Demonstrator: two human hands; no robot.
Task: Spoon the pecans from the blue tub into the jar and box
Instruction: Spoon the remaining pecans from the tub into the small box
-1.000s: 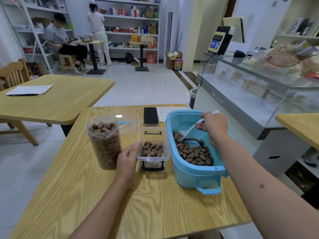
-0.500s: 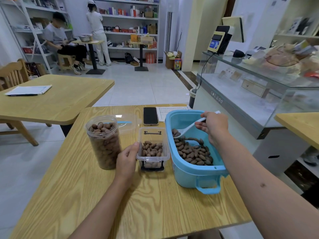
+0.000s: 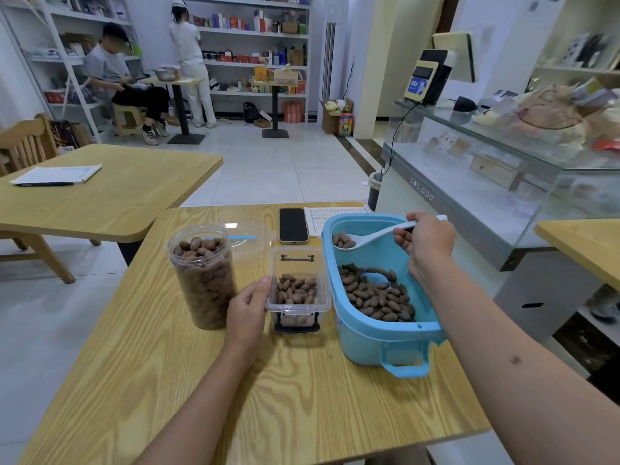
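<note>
Holding the white spoon (image 3: 375,237) by its handle end, your right hand (image 3: 426,241) had its fingers curled round the handle, pinching it, above the far right corner of the blue tub (image 3: 379,333). The spoon's long axis ran roughly level from your right hand toward the left, and its bowl, carrying a few pecans (image 3: 343,240), sat over the tub's far left corner. The clear box (image 3: 297,290) stood just beside the tub's left wall, so the loaded bowl lay to the right of and beyond the box opening; in my judgement a short travel leftward and toward you would bring it over the box. Your left hand (image 3: 248,307) rested against the box's left wall, thumb on the rim and fingers curled at the side, steadying it. The box was partly filled. The jar (image 3: 203,276), further left toward the middle of the tabletop, appeared full to its mouth, so the box looked the likelier target. A layer of pecans remained in the near half of the tub. How many nuts the spoon held could not be counted, and your right palm hid the handle's grip. A clear lid (image 3: 246,238) and a phone (image 3: 293,225) lay near the far edge.
</note>
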